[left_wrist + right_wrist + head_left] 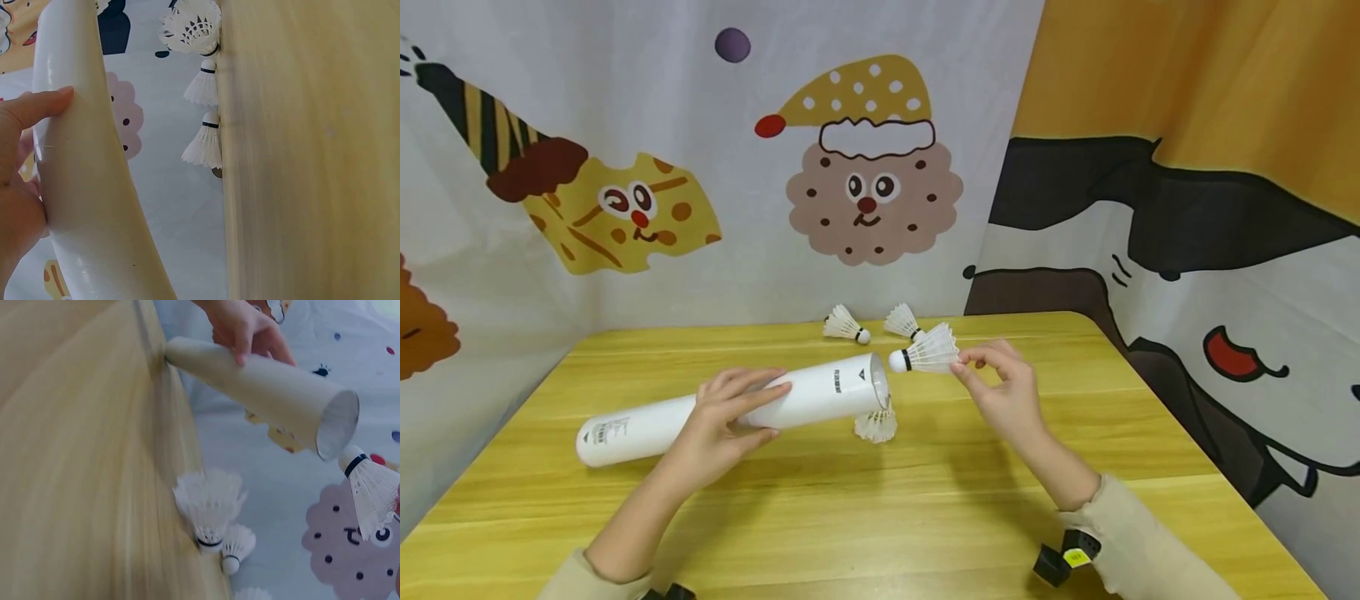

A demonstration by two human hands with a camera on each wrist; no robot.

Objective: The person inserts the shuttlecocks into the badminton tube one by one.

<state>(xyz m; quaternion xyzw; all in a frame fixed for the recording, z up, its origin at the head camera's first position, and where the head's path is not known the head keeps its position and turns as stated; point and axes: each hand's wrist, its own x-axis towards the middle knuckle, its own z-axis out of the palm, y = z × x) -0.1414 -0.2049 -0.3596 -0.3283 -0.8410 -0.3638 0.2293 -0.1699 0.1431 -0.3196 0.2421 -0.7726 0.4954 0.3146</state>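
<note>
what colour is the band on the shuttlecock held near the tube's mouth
Black; the band shows best in the head view.

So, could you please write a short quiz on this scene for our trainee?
1. True or false: the left hand grips the white shuttlecock tube.
2. How many loose shuttlecocks lie on the wood-grain table?
3. Which end of the held shuttlecock, pinched by the right hand, faces the tube?
A) feather skirt
B) rounded base

Key: 1. True; 2. Three; 3. B
</note>
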